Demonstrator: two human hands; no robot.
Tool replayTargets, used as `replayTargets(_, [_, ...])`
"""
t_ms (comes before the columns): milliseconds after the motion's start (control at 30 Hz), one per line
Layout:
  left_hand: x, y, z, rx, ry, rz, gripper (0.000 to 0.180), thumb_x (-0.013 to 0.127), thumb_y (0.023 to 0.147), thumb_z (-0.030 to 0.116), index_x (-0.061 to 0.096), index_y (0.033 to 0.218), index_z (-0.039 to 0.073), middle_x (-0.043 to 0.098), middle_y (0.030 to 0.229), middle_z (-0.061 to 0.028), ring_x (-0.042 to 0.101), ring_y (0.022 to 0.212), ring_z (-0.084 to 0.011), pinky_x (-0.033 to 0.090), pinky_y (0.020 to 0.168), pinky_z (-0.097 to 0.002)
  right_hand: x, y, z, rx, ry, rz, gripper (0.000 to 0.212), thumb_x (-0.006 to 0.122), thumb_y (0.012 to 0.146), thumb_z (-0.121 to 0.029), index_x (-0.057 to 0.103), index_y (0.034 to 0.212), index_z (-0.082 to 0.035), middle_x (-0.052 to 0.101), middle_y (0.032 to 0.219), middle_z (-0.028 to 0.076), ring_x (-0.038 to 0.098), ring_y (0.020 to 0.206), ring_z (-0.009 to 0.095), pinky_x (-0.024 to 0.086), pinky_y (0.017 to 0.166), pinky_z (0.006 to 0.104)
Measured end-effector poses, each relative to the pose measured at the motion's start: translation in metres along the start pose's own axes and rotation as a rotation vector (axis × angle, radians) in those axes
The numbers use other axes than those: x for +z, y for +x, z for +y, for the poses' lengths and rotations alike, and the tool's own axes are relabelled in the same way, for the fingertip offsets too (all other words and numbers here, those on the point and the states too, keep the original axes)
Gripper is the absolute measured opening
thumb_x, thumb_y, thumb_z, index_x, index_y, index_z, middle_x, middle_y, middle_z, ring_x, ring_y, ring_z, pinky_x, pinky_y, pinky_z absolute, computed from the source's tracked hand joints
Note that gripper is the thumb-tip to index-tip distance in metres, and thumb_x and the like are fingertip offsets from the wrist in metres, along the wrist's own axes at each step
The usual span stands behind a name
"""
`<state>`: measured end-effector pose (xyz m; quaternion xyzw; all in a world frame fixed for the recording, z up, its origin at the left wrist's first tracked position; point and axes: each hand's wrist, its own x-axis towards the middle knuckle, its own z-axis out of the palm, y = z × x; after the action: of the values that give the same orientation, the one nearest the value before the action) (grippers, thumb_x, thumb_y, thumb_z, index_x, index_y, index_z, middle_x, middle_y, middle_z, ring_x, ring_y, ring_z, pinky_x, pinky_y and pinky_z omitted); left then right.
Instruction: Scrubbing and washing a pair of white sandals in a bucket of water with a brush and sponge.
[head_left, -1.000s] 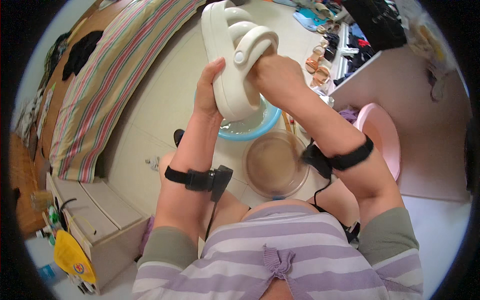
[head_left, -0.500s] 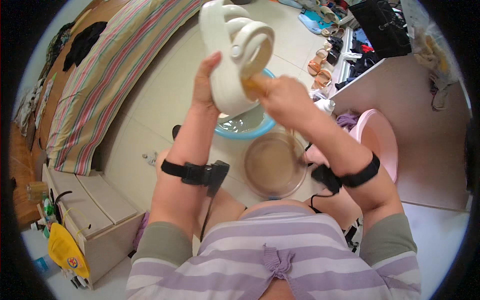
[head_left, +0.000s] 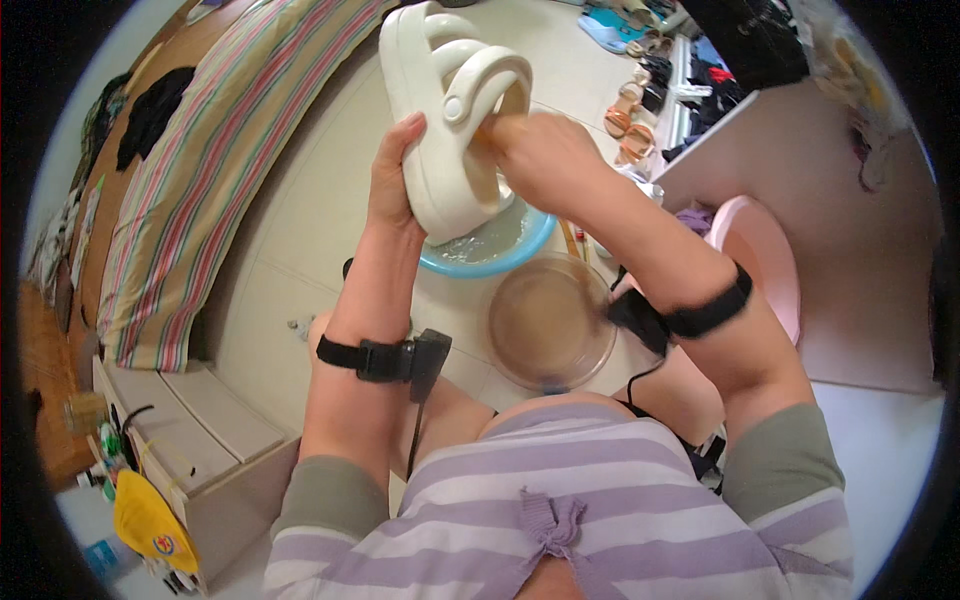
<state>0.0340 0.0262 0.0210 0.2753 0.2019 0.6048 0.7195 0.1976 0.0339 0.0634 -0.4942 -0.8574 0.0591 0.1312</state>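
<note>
A chunky white strapped clog [head_left: 435, 165] is held up in front of me, its toe end pointing away. My left hand [head_left: 393, 185] is closed around its sole side, thumb along the edge. At the shoe's opening is my right hand [head_left: 550, 165], its fingers curled. A bit of something yellowish-brown shows by those fingers, but the shoe and hand hide most of it. Below the clog stands a blue-rimmed basin [head_left: 480, 268] with water in it. Nearer to me a brownish see-through basin [head_left: 548, 325] sits on the floor.
A pink tub [head_left: 782, 255] stands at the right beside a panel [head_left: 840, 250]. Orange sandals [head_left: 622, 115] and other shoes lie at the far right. On the left are a bed with a striped cover [head_left: 190, 230], a pale low cabinet [head_left: 215, 415] and a yellow item [head_left: 150, 515].
Both hands and the clog have shifted a little to the left in view. The right hand has moved up and left at the opening, still gripping.
</note>
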Motion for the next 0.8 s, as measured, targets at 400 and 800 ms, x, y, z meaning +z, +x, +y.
replayTargets(400, [0.018, -0.001, -0.018, -0.023, 0.015, -0.018, 0.058, 0.058, 0.085, 0.031, 0.042, 0.130, -0.002, 0.059, 0.114, -0.0168, 0.062, 0.099, -0.0267, 0.053, 0.087, -0.0373, 0.007, 0.003, 0.009, 0.041, -0.220, 0.144, 0.013, 0.055, 0.079, -0.015, 0.067, 0.079, -0.009, 0.067, 0.074, 0.016, 0.066, 0.068, 0.033, 0.052, 0.063, 0.0439])
replayTargets(800, [0.019, 0.001, -0.013, -0.014, 0.053, 0.039, 0.061, 0.058, 0.085, 0.034, 0.041, 0.130, -0.002, 0.058, 0.115, -0.0185, 0.063, 0.097, -0.0268, 0.054, 0.084, -0.0383, -0.007, 0.000, 0.011, 0.043, -0.222, 0.136, 0.016, 0.053, 0.083, -0.018, 0.063, 0.089, -0.007, 0.067, 0.073, 0.015, 0.066, 0.068, 0.033, 0.051, 0.060, 0.0435])
